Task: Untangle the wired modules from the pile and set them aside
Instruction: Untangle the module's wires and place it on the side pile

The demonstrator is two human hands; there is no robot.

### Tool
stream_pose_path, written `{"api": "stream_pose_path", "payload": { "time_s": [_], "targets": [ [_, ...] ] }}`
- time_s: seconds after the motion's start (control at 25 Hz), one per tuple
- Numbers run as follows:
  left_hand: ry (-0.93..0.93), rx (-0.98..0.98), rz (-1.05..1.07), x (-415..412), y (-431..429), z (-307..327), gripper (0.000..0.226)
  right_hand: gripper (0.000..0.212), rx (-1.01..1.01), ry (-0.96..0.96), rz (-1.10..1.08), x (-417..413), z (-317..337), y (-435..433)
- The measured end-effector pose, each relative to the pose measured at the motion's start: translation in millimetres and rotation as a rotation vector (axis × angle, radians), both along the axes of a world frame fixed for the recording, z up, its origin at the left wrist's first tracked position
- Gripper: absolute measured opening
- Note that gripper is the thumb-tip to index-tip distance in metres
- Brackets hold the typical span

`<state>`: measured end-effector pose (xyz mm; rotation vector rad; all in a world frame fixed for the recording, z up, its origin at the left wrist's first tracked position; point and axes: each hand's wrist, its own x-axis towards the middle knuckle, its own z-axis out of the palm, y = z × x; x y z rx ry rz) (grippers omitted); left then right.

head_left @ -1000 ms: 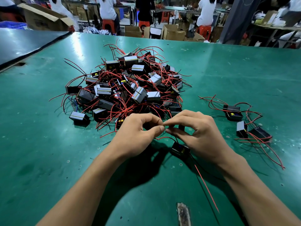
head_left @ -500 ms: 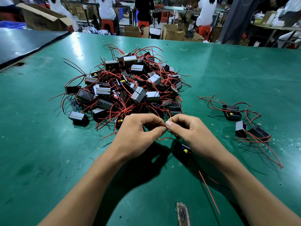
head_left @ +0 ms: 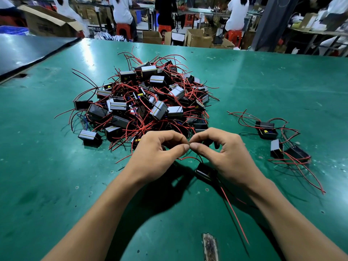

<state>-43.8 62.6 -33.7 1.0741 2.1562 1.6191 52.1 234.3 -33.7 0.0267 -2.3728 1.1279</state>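
L hand [head_left: 160, 153] & R hand [head_left: 224, 153], tips meeting, each pinch prob. the same wire [head_left: 188, 157] near the pile [head_left: 146, 102], black module [head_left: 204, 171] under R hand, over green table [head_left: 263, 81].

table [head_left: 263, 87]: green | modules [head_left: 158, 110]: black, grey-striped | wires [head_left: 234, 213]: red, black

Our two arms as we see them: left forearm [head_left: 98, 213] and right forearm [head_left: 282, 213], bare to the picture's lower edge, slender, smooth, each narrowing at the wrist, left hand [head_left: 156, 154] and right hand [head_left: 230, 155] likewise bare, knuckles creased, thumbnails short
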Motion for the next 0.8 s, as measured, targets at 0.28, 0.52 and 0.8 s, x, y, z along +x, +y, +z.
{"api": "stream_pose_path", "payload": {
  "time_s": [0.28,0.52,0.8],
  "targets": [
    [0.101,0.011,0.068,6,4,-1,0.008,0.014,-0.161,-0.266,0.071,-1,4,-4],
    [0.143,0.018,0.077,9,5,-1,0.007,0.017,-0.340,-0.414,0.142,1,9,-3],
    [0.069,-0.037,0.115,5,4,-3,0.006,0.006,-0.217,-0.308,0.020,2,9,10]
  ]
}}
